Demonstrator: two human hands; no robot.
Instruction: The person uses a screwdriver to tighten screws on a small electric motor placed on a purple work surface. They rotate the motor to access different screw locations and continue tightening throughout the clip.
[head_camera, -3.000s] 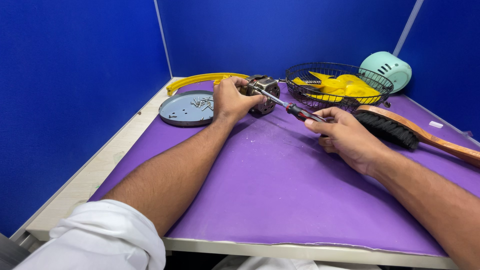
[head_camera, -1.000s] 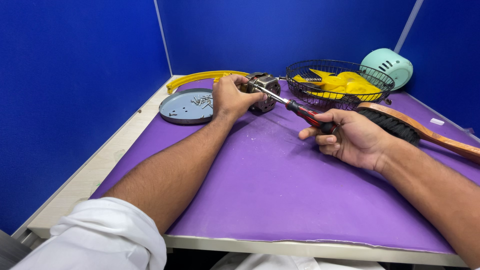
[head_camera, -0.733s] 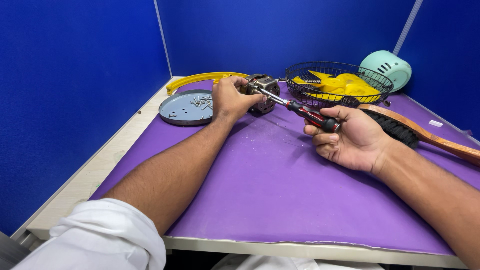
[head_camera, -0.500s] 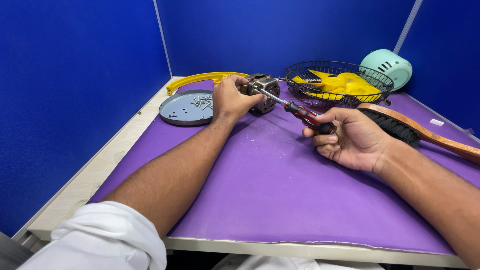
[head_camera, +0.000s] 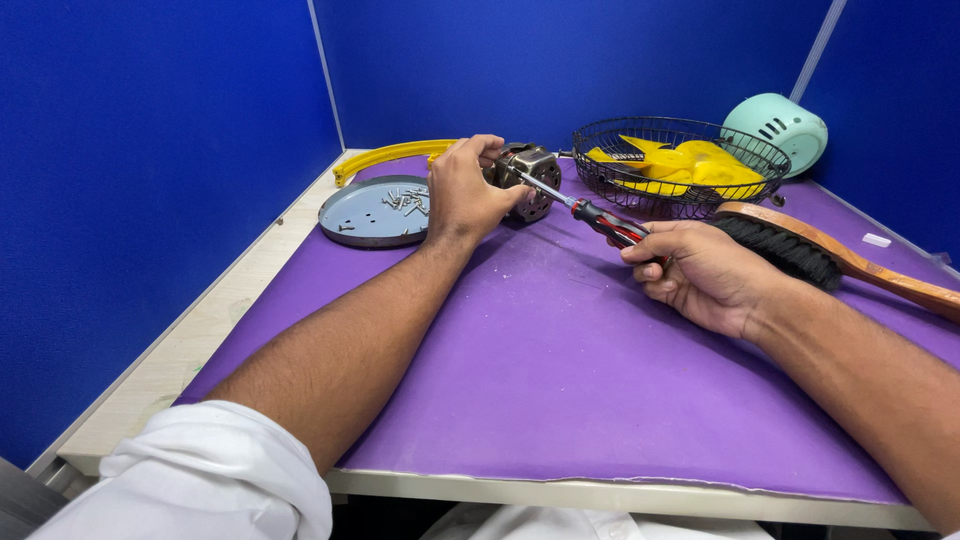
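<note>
- Head view, looking down at a counter (head_camera: 560, 400) covered by a purple mat and walled in by blue panels.
- The left hand (head_camera: 462, 195) is clenched over a small metal motor (head_camera: 528, 178), which sits on the mat near the back of the counter; the fingers curl over its top and near side.
- The right hand (head_camera: 700, 275) is closed around the red-and-black handle of a screwdriver (head_camera: 590, 212), palm turned partly upward, resting low over the mat.
- The screwdriver's metal shaft slants up and left from the handle, and its tip meets the motor just beside the left hand's fingers.
- A round grey plate (head_camera: 372, 212) lies just left of the left hand, with a scatter of small screws (head_camera: 405, 200) on it.
- A curved yellow strip (head_camera: 390, 155) lies behind the plate, along the back edge.
- A black wire basket (head_camera: 680, 165) holding yellow pieces stands behind the right hand.
- A pale green rounded housing (head_camera: 778, 122) sits behind the basket, against the wall.
- A wooden-handled brush (head_camera: 820, 252) with dark bristles lies to the right of the right hand, close to the basket.
</note>
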